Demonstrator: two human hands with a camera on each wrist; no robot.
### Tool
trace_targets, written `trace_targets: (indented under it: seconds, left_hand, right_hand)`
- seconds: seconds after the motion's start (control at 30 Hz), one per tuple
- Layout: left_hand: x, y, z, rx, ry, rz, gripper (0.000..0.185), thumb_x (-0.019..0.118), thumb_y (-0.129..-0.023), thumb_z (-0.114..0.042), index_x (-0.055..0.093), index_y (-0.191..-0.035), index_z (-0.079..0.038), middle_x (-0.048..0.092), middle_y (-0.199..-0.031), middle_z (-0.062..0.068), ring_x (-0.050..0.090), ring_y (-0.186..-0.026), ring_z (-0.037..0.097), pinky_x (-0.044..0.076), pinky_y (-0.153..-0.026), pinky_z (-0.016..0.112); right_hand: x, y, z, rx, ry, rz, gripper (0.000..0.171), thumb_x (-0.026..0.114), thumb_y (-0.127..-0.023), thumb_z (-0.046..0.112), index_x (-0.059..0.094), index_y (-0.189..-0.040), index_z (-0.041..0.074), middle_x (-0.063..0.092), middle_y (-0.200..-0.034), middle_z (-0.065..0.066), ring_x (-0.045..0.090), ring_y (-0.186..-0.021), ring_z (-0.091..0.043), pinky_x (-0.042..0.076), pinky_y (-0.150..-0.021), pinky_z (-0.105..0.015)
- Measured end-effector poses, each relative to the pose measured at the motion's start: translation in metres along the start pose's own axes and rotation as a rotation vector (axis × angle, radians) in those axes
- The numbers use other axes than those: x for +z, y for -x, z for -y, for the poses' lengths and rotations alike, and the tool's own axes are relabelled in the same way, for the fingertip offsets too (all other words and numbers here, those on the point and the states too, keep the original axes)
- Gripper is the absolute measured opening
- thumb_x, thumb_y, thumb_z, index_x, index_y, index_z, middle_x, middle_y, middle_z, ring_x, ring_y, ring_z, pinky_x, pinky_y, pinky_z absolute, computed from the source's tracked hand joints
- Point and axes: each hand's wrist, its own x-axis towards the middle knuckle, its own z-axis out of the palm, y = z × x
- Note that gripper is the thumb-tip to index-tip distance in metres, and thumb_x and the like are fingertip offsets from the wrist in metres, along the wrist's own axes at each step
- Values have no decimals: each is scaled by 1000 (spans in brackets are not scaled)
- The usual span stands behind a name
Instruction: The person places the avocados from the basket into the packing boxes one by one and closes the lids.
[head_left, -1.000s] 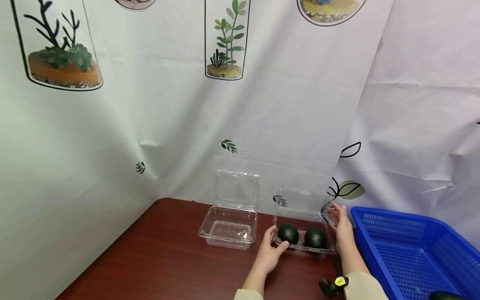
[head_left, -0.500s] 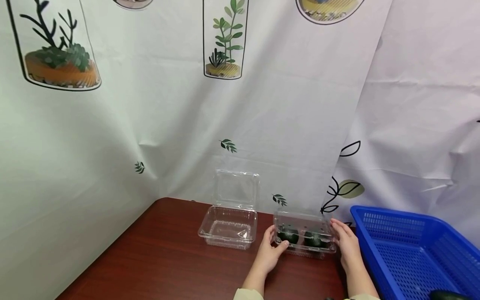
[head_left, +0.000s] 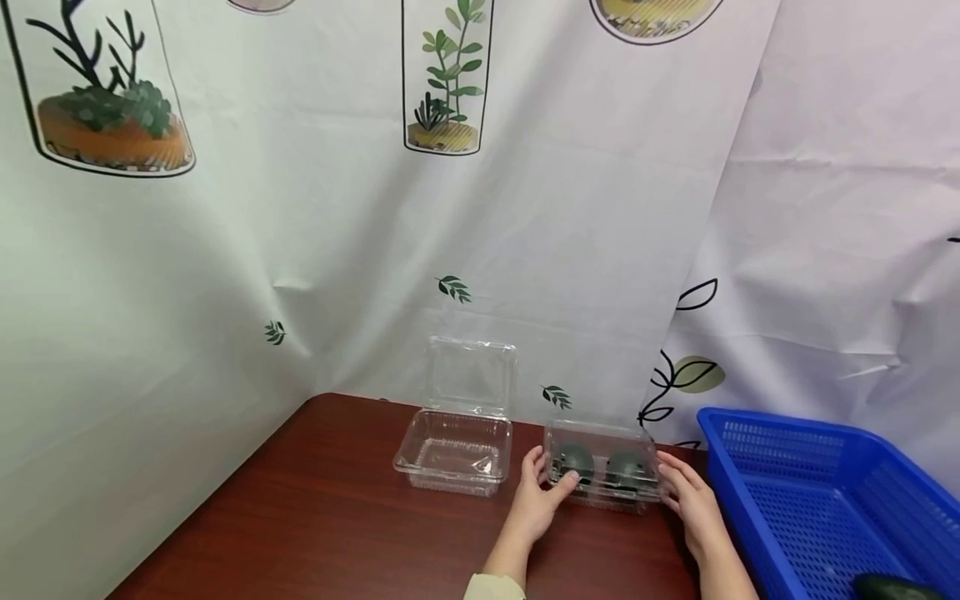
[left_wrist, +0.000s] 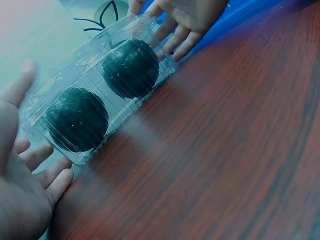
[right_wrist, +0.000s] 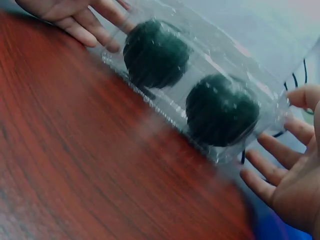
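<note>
From the head view, the person's left hand point(head_left: 536, 500) and right hand point(head_left: 692, 500) flanked a closed clear clamshell box point(head_left: 602, 468) on the dark red tabletop point(head_left: 337, 533), one at each short end, as if to steady it. Two dark green avocados point(head_left: 576, 461) lay side by side inside. An open empty clamshell point(head_left: 459, 433) stood just left of it, and a blue basket point(head_left: 825, 500) to the right.

At the left wrist, the left hand's fingers point(left_wrist: 35, 155) were spread and relaxed beside the box's end point(left_wrist: 65, 145), hardly touching it, gripping nothing.

At the right wrist, the right hand point(right_wrist: 292, 185) lay open too, fingers straight near the box's corner point(right_wrist: 260, 130); I could not tell whether they touched.
</note>
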Motion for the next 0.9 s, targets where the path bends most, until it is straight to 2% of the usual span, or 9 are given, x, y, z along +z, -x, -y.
trace_targets:
  seconds: [0.1, 0.23, 0.3, 0.4, 0.5, 0.63, 0.77, 0.9]
  left_hand:
    - [0, -2, -1, -22, -21, -77, 58, 58, -90, -34, 37, -128, 4, 54, -112, 18, 53, -100, 31, 44, -84, 43]
    - [-1, -3, -2, -35, -72, -156, 38, 55, -92, -34, 46, -105, 0, 48, -78, 4, 49, -66, 14, 43, -62, 30]
    - [-2, -3, -2, -54, -83, -153, 32, 56, -92, -34, 47, -92, -3, 46, -68, 1, 44, -53, 11, 41, -52, 26]
    - [-4, -1, -1, -94, -86, -117, 37, 53, -93, -37, 49, -76, -4, 45, -54, -2, 39, -39, 8, 37, -41, 22]
    - [-6, 0, -1, -141, -40, -51, 46, 49, -94, -40, 51, -66, -4, 43, -47, -3, 36, -34, 5, 33, -37, 20]
    - [-6, -1, -1, -189, 65, 23, 49, 44, -96, -40, 53, -64, -5, 43, -47, -3, 37, -33, 3, 32, -35, 18]
    - [-4, -1, -2, -195, 102, 34, 46, 44, -97, -38, 53, -65, -6, 44, -47, -3, 39, -33, 3, 32, -34, 18]
    - [-3, -1, -3, -183, 109, 31, 43, 45, -96, -36, 53, -69, -4, 44, -47, -3, 40, -33, 4, 30, -34, 18]
  right_hand:
    - [-1, -1, -4, -6, -27, 30, 37, 50, -94, 39, 52, -127, 21, 49, -100, 23, 50, -89, 9, 44, -76, -19]
    - [1, -3, -6, -24, -35, 28, 56, 49, -94, 40, 38, -137, 5, 50, -98, 26, 52, -90, 7, 44, -75, -20]
    - [2, -3, -7, -28, -39, 14, 57, 49, -95, 37, 35, -138, 3, 51, -96, 24, 52, -88, 5, 45, -74, -20]
    - [3, -2, -8, -19, -34, -10, 55, 51, -95, 34, 33, -136, 3, 51, -92, 19, 52, -80, 2, 46, -68, -21]
    - [4, -2, -8, 3, -26, -8, 48, 50, -95, 35, 36, -130, 4, 50, -81, 11, 50, -66, -4, 44, -56, -22]
    - [2, 0, -8, 29, -35, 101, 41, 39, -99, 35, 32, -127, 6, 43, -64, 3, 39, -49, -8, 35, -44, -23]
    - [-3, 2, -9, 20, -60, 234, 47, 31, -98, 23, 18, -137, 1, 41, -57, 2, 32, -41, -7, 31, -41, -22]
    - [-5, 3, -13, -28, -95, 283, 51, 31, -92, 8, 11, -137, -6, 42, -55, 3, 29, -38, -5, 31, -40, -21]
